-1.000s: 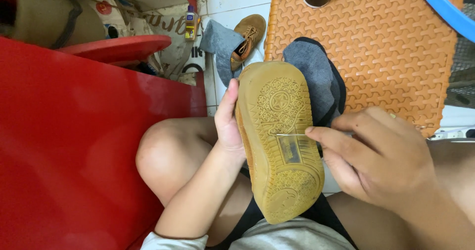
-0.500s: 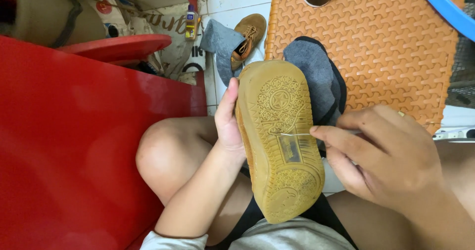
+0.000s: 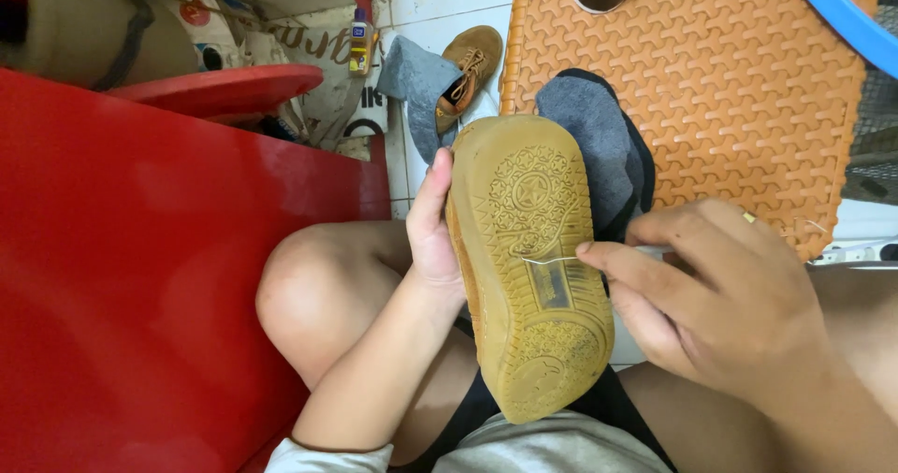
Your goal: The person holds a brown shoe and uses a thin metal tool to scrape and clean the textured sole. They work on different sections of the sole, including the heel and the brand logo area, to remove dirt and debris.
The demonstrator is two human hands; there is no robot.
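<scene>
Shoe (image 3: 528,258) sole-up, lengthwise toe away

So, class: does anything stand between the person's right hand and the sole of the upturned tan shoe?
Nothing visible does. The right hand has its fingertips at the sole of the tan shoe, where a thin pale strand lies across the tread. The left hand grips the shoe's far edge, clear of that spot.

Bare forearms, bare knees; black shorts, grey shirt hem, gold ring on right hand (image 3: 739,295).
</scene>
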